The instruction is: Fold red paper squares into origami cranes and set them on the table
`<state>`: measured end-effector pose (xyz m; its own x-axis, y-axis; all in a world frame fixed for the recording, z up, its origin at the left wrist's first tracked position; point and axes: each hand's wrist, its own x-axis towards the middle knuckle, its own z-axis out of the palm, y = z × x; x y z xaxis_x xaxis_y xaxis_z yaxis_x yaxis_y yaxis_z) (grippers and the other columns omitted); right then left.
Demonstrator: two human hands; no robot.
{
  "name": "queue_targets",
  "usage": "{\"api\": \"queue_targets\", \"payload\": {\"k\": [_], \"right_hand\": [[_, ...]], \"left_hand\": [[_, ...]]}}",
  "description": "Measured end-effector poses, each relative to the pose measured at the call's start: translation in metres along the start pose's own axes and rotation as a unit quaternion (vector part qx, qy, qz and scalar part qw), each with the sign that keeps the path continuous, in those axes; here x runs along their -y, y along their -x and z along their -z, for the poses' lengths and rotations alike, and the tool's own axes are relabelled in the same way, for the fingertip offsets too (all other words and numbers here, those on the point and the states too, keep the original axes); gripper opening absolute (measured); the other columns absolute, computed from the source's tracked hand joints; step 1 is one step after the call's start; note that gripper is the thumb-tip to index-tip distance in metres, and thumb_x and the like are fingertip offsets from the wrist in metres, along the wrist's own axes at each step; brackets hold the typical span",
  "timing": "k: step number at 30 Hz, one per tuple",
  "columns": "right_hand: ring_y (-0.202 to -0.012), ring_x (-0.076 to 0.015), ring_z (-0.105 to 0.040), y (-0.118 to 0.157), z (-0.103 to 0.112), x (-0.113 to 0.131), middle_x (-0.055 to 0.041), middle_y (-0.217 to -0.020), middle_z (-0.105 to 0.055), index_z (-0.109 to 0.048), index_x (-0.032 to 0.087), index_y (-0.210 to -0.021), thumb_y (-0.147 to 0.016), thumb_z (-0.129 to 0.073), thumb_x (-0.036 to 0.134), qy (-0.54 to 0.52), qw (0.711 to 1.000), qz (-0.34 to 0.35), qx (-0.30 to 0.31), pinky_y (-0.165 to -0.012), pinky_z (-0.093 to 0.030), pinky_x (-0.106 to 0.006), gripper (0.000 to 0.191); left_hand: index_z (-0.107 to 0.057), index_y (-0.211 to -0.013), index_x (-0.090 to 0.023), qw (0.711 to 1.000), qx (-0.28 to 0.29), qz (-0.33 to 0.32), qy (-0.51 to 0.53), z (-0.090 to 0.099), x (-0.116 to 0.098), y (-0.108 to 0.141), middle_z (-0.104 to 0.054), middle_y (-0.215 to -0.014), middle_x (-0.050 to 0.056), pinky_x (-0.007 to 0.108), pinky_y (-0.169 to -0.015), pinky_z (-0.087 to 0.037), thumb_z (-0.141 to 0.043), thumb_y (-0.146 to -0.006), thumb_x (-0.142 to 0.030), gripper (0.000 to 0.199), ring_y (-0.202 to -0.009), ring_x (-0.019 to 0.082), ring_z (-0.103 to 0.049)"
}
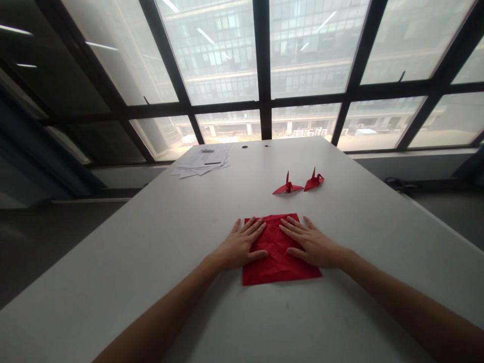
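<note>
A creased square of red paper lies unfolded on the white table. My left hand rests flat on its left side, fingers spread. On the right side of the sheet my right hand is also flat with spread fingers. Both palms partly cover the paper, and its middle and near edge show between them. Beyond the sheet stand two folded red paper cranes, one nearer the middle and one just to its right.
Loose white sheets lie at the table's far left, with small dark items on them. Two small dark spots, one a round hole, show near the far edge. Large framed windows rise behind the table.
</note>
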<state>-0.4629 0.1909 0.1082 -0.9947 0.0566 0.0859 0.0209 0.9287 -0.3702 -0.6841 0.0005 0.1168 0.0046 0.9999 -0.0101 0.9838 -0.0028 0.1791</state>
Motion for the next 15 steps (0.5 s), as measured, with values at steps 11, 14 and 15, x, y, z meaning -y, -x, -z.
{"api": "queue_targets", "payload": {"k": [11,14,15], "right_hand": [[-0.150,-0.0272,-0.018,-0.0015,-0.0027,-0.0022,-0.0060,-0.161,-0.025,-0.024,0.030,-0.156,-0.095,-0.051,0.053,-0.019,0.999,-0.022,-0.024,-0.121,-0.001,-0.057,0.071],[-0.150,-0.0269,-0.020,-0.0017,-0.0029,-0.0020,-0.0060,-0.160,-0.027,-0.026,0.030,-0.155,-0.094,-0.053,0.052,-0.026,0.999,-0.023,-0.031,-0.121,-0.002,-0.056,0.070],[-0.150,-0.0269,-0.020,-0.0018,-0.0030,-0.0018,-0.0060,-0.160,-0.028,-0.026,0.030,-0.155,-0.094,-0.053,0.051,-0.028,0.999,-0.022,-0.033,-0.121,-0.002,-0.057,0.070]], "left_hand": [[-0.011,-0.157,-0.033,1.000,-0.007,0.012,0.014,-0.0030,0.0007,0.0011,-0.014,-0.164,0.004,0.056,-0.120,-0.003,-0.036,-0.094,-0.068,0.077,-0.152,0.030,-0.010],[-0.014,-0.156,-0.036,1.000,-0.019,0.017,0.016,-0.0038,0.0003,-0.0001,-0.018,-0.163,0.002,0.058,-0.120,-0.005,-0.038,-0.094,-0.067,0.073,-0.151,0.030,-0.013],[-0.016,-0.156,-0.037,0.999,-0.022,0.018,0.016,-0.0040,0.0003,-0.0005,-0.019,-0.163,0.002,0.058,-0.120,-0.006,-0.040,-0.094,-0.066,0.073,-0.151,0.030,-0.014]]}}
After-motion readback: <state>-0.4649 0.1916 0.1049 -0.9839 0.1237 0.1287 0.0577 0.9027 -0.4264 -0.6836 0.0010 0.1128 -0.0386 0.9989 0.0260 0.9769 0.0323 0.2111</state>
